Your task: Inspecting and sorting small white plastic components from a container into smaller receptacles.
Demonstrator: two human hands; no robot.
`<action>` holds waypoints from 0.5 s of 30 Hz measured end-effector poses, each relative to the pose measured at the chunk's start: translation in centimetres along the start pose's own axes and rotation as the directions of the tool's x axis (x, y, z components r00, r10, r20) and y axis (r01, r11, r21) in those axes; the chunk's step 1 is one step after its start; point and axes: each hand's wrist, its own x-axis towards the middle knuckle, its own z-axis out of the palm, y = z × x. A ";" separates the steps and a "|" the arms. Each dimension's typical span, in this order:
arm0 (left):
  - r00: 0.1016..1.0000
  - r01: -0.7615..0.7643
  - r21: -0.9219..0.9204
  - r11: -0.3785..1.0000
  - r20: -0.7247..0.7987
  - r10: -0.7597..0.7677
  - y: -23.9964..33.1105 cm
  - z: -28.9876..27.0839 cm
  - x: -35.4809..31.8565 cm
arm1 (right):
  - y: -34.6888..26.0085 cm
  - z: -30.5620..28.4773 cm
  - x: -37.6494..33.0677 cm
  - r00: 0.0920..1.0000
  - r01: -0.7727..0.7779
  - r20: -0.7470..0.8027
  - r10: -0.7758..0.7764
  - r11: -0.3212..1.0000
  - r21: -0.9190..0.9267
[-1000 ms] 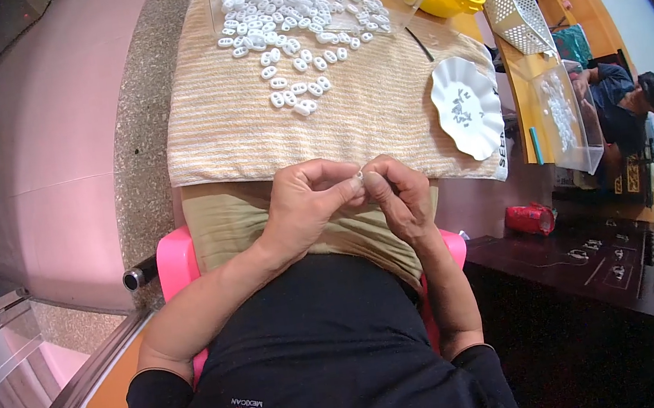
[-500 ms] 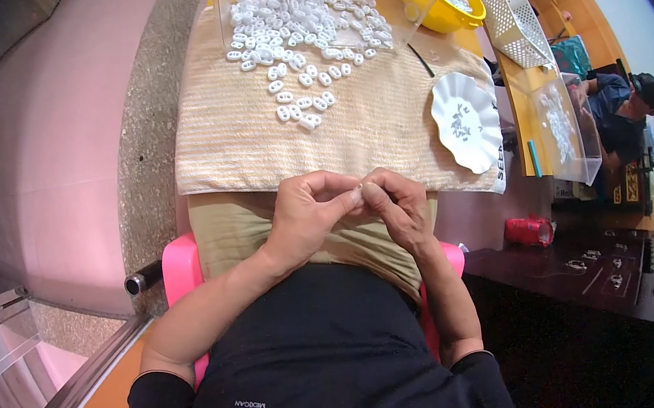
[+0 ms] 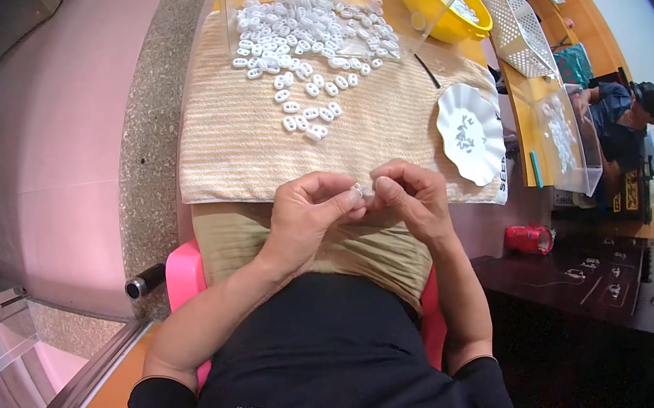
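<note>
Close above my lap, at the towel's near edge, my left hand point(image 3: 308, 219) and my right hand point(image 3: 419, 198) face each other with thumbs and forefingers pinched. Between the fingertips shows a small white piece point(image 3: 366, 188), mostly covered. My left fingers grip it; the right fingertips are at its other side, and whether they hold a second tiny part cannot be made out. Beyond lie many loose white oval plastic pieces point(image 3: 300, 30), each with two holes. To the right, a white scalloped dish point(image 3: 477, 165) contains small grey metal bits point(image 3: 464, 136).
A striped beige towel point(image 3: 239, 162) covers the table, with a thin black stick point(image 3: 427, 71) on it. Clear panels stand around the pile. A yellow basin point(image 3: 434, 12) and a white perforated basket point(image 3: 517, 26) are at far right. A co-worker point(image 3: 617, 120) sits beyond a clear bin point(image 3: 587, 170).
My right hand has drawn slightly right, away from the left. A gap has opened between the fingertips, and the small white piece shows in it. The view has shifted slightly.
</note>
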 end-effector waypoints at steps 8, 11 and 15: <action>0.998 -0.018 -0.069 0.997 -0.061 0.014 0.6 -0.6 0.5 | -0.5 -0.2 6.8 0.967 0.235 0.006 -0.255 0.883 -0.406; 0.997 -0.013 -0.064 0.998 -0.078 0.008 0.8 -0.8 0.7 | 0.0 0.2 9.3 0.937 0.331 0.103 -0.334 0.753 -0.568; 0.995 -0.029 -0.055 0.998 -0.098 0.024 1.1 -1.0 0.8 | -0.7 1.5 10.7 0.945 0.303 0.131 -0.301 0.649 -0.697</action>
